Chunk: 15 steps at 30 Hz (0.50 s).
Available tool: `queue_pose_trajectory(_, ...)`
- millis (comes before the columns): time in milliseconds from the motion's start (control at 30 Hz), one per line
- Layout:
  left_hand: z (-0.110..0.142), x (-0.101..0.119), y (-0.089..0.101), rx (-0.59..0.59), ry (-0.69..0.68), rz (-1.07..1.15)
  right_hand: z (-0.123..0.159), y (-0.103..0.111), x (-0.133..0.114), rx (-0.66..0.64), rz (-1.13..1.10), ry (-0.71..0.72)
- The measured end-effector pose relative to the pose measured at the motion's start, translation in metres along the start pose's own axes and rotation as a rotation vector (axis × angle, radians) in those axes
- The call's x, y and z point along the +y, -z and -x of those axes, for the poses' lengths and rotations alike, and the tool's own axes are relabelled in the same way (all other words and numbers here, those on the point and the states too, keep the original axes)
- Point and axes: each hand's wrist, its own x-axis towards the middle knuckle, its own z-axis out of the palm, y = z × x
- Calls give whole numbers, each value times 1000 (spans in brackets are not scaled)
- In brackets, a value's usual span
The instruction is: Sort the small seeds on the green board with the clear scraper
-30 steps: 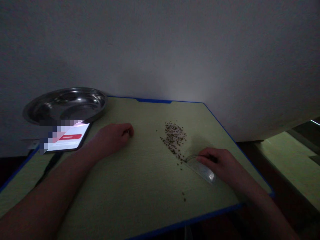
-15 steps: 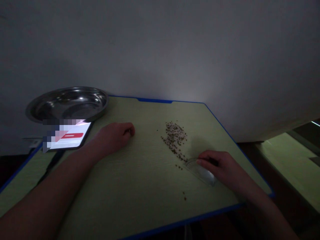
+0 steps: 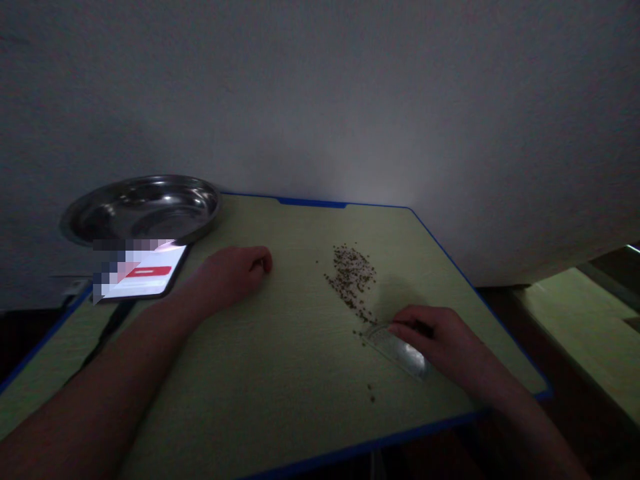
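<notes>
The right hand (image 3: 433,333) is pinching the curved rim of a clear plastic protractor (image 3: 399,350), which is lying at the near right of the table (image 3: 280,373). The left hand (image 3: 235,277) is resting left of the middle, its fingers curling closed; whether they are gripping anything, I cannot tell. Small brown and pale grains (image 3: 354,272) are lying between the hands, trailing toward the protractor. A steel basin (image 3: 165,223) is sitting far left, behind a lit tablet (image 3: 145,277).

Plain room, blue-edged table (image 3: 280,387) against wall (image 3: 320,100)
</notes>
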Motion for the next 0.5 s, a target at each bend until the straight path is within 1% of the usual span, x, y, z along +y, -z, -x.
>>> queue_pose_trajectory(233,0,-1,0,-1,4,-8,-4,0,-2,22,-20,7)
queue_pose_trajectory(333,0,-1,0,4,1,0,-3,0,-3,-2,-35,32)
queue_pose_trajectory(500,0,0,0,-1,7,14,1,1,-1,26,-26,12)
